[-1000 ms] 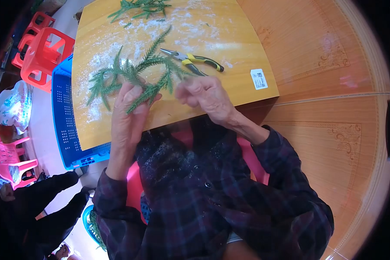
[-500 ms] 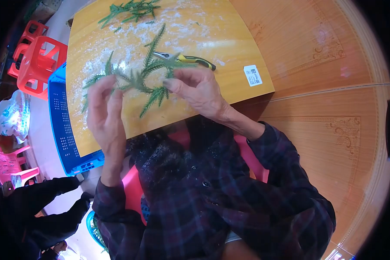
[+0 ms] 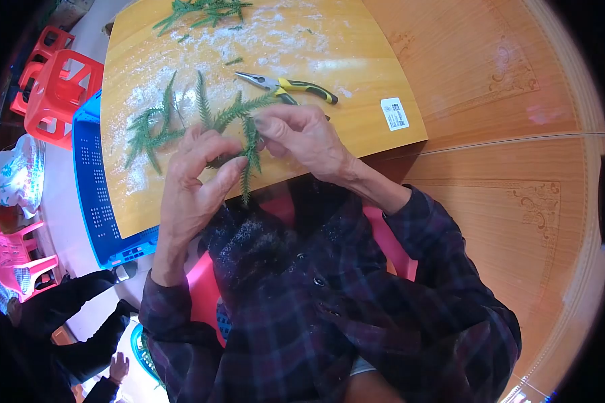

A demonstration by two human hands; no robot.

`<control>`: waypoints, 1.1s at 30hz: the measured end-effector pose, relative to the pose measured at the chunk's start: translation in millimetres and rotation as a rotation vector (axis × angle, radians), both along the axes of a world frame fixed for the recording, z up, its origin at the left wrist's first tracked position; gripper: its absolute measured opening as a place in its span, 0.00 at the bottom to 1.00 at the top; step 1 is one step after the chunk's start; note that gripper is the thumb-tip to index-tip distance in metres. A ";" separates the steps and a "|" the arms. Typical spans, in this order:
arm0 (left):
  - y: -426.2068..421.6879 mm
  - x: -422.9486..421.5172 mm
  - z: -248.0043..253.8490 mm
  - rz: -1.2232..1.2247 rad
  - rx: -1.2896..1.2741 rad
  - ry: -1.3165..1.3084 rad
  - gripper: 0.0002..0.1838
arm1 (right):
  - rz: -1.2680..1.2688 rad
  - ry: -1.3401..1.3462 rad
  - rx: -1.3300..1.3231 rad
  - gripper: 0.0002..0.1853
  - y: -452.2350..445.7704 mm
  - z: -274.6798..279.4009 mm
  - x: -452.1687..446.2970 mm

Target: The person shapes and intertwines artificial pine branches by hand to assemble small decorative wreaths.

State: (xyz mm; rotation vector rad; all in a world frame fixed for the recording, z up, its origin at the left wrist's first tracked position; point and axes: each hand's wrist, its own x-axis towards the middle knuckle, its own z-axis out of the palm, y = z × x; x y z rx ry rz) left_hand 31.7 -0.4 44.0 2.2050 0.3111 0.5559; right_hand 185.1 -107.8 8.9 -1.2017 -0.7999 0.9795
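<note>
A green artificial pine sprig (image 3: 238,111) is held above the near part of the yellow table (image 3: 363,80). My left hand (image 3: 198,171) is closed around its lower left part, with thumb and fingers near the stem. On the right side, my right hand (image 3: 299,134) pinches the sprig between thumb and fingers. Another pine sprig (image 3: 151,131) lies on the table just left of my left hand. Pliers (image 3: 272,84) with yellow and black handles rest beyond my right hand, one handle partly behind it.
More green sprigs (image 3: 202,13) lie at the table's far edge, amid white flakes. A white label (image 3: 394,114) is at the right. Left are a blue crate (image 3: 101,188), red stools (image 3: 64,94) and a pink chair (image 3: 20,255). A person's hand (image 3: 119,368) shows lower left.
My left hand has moved right, onto the held sprig near my right hand. The held sprig has turned and now stands apart from the left sprig. The other person's hand has opened out lower left.
</note>
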 end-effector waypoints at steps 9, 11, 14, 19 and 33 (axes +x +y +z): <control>-13.5 3.1 -1.1 0.052 0.244 0.030 0.09 | -0.068 0.019 -0.055 0.11 6.5 -18.6 6.5; -14.2 4.3 -3.3 0.042 0.346 0.012 0.08 | -0.090 0.088 -0.047 0.10 7.1 -23.6 1.8; -11.7 3.3 -6.9 -0.004 0.398 0.009 0.08 | -0.078 0.168 -0.077 0.10 6.2 -29.1 -2.0; -13.2 2.2 -7.3 -0.029 0.394 0.005 0.07 | -0.066 0.287 -0.058 0.08 4.9 -32.6 -6.3; -18.2 3.3 -7.4 -0.052 0.430 -0.016 0.07 | -0.077 0.368 -0.073 0.06 1.2 -29.5 -6.3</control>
